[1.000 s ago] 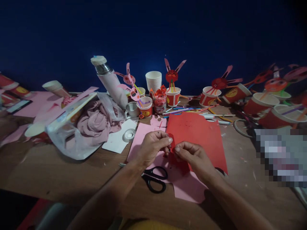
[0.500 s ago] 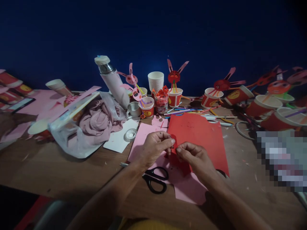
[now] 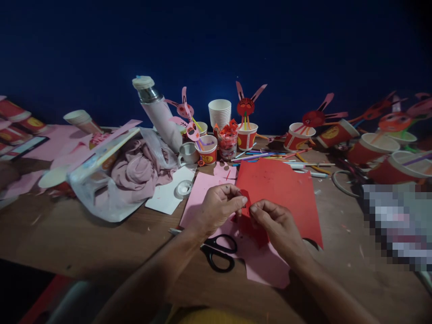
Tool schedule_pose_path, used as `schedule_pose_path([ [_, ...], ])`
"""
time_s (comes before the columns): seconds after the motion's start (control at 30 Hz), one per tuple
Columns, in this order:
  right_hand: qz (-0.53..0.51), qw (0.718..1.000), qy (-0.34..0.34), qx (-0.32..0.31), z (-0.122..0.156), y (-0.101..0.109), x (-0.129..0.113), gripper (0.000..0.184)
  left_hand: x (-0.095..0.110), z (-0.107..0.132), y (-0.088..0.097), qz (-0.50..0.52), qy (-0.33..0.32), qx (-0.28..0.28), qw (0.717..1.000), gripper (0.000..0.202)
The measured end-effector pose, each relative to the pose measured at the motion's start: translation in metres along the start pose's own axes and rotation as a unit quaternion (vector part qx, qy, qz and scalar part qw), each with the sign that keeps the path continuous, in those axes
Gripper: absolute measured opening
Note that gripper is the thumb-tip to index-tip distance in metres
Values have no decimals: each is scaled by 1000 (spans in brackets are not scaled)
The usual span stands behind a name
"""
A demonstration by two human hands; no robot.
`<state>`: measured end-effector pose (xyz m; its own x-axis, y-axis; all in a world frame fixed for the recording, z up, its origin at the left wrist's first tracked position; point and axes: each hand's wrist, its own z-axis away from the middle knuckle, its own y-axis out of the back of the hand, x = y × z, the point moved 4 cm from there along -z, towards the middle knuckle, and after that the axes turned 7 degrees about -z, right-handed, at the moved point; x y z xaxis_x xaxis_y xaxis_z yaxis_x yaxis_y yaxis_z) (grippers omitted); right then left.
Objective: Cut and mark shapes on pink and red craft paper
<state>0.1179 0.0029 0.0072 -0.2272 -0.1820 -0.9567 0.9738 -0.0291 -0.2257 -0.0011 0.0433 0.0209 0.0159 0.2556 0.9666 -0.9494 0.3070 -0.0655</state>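
My left hand (image 3: 224, 204) is closed, its thumb and forefinger pinched together above the sheets. Facing it, my right hand (image 3: 275, 218) is closed in a pinch too, its fingertips a short gap from the left ones. Between them is a darker red patch that may be a small bit of paper; what the fingers hold is too small to make out. Below lie a red paper sheet (image 3: 280, 184) and a pink paper sheet (image 3: 199, 193). Black-handled scissors (image 3: 221, 254) rest by my left forearm, their blades partly hidden under it.
A tape roll (image 3: 184, 189) lies on white card at the left, beside a plastic bag (image 3: 101, 198) with pink cloth. Behind stand a leaning flask (image 3: 160, 117), stacked white cups (image 3: 219, 112), a jar of red scraps (image 3: 227, 143), pens and red cups (image 3: 247, 137) with paper rabbits.
My right fingertips have shifted very slightly right, widening the gap to my left hand a little. Both hands stay pinched, and the things on the table lie as before.
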Motion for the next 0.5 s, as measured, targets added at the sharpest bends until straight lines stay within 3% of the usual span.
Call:
schedule_pose_path([
  [0.5, -9, 1000, 10, 7, 1, 0, -1, 25, 5, 3, 1, -14, -38, -1, 999, 15],
])
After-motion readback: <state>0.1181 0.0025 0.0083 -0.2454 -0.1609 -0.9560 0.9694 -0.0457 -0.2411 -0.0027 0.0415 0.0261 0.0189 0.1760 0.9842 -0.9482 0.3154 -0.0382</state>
